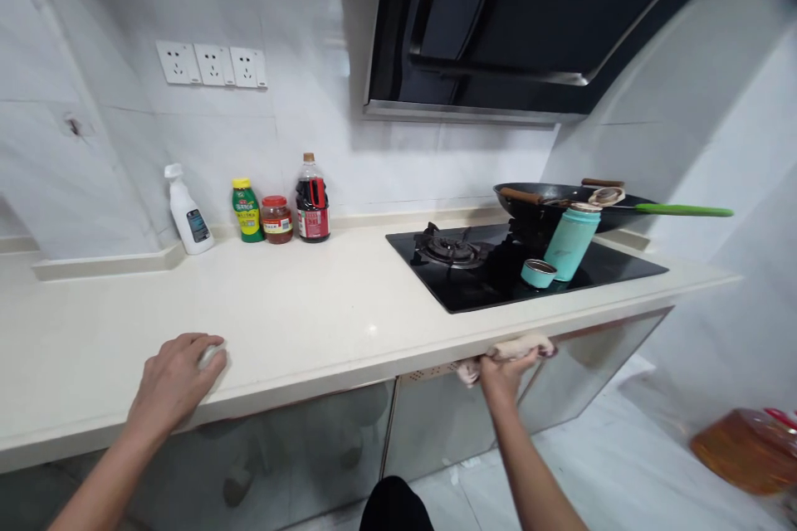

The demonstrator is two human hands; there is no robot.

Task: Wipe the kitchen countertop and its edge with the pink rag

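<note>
My left hand rests on the pale countertop near its front edge. Its fingers are curled in with the thumb alongside. A small pale patch shows between thumb and forefinger, and I cannot make out whether it is an object or the counter. My right hand grips a bunched whitish cloth against the counter's front edge, just below the stove. On the black glass stove, above that hand, stand a turquoise bottle and a small turquoise cup.
A wok with a green-handled utensil sits on the stove's far right. Along the wall stand a white spray bottle, a green bottle, a red-lidded jar and a dark sauce bottle. The range hood hangs above.
</note>
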